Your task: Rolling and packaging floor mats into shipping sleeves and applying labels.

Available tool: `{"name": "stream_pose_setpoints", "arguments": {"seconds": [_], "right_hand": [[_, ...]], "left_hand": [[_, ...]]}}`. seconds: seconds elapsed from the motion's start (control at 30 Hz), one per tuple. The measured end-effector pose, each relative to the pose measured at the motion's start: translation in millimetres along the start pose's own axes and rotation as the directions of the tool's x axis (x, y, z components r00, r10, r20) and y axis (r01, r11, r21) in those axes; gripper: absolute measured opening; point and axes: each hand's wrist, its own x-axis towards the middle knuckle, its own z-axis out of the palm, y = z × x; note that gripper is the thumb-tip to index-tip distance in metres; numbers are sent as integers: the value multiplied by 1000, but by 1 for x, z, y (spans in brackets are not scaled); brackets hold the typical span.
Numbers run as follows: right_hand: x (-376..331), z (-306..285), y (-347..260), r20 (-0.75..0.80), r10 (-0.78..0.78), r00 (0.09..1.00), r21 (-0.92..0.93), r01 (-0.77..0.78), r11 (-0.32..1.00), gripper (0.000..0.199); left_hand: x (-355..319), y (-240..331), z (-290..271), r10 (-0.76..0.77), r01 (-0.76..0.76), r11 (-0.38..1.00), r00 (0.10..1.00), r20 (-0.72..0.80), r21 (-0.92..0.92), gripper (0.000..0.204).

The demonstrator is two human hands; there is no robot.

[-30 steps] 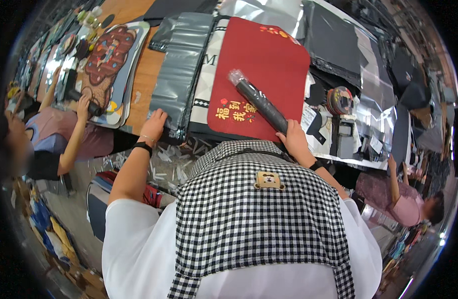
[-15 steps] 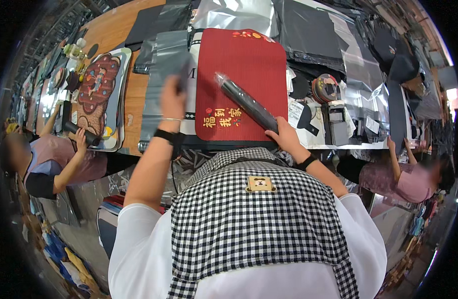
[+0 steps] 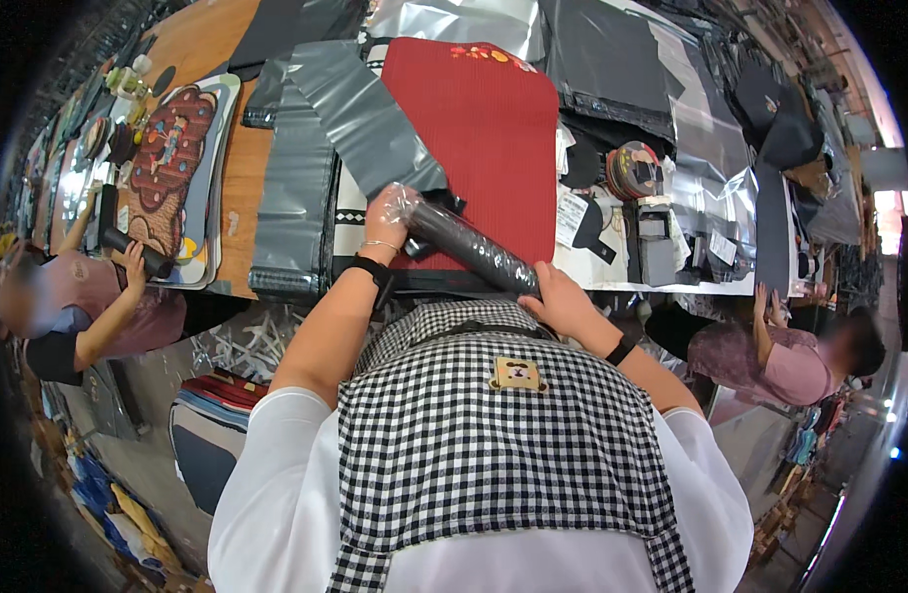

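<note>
Dark rolled mat point(image 3: 471, 247) in clear plastic wrap: long, slim cylinder, black with a fine speckled texture. It lies slanted, upper-left end higher in view, lower-right end toward the person's body, held above the near edge of a red mat point(image 3: 474, 138).

Left hand point(image 3: 390, 219) grips the upper-left end, where the clear wrap bunches over the fingers. Right hand point(image 3: 563, 301) holds the lower-right end.

Grey plastic bag point(image 3: 360, 114): flat, glossy, laid diagonally with its lower corner at the left hand, partly overlapping the red mat's left edge.

long wooden worktable point(image 3: 245, 212), grey floor point(image 3: 148, 381), bright daylight right.
</note>
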Motion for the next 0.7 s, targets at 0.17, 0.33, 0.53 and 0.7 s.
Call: {"name": "stream_pose_setpoints", "arguments": {"seconds": [0.17, 0.33, 0.53, 0.7], "right_hand": [[0, -26, 2, 346, 178, 921, 120, -232, 965, 75], [18, -12, 6, 347, 150, 926, 294, -260, 920, 68], [58, 3, -2, 459, 69, 886, 713, -413, 566, 69], [94, 24, -9, 423, 3, 906, 794, -372, 481, 64]], "left_hand": [[3, 21, -23, 32, -33, 994, 999, 3, 106, 13], [-13, 73, -5, 490, -578, 652, 815, 308, 491, 25], [-8, 60, 0, 488, -30, 628, 794, -363, 778, 15], [14, 9, -8, -144, 135, 891, 990, -12, 433, 35]]}}
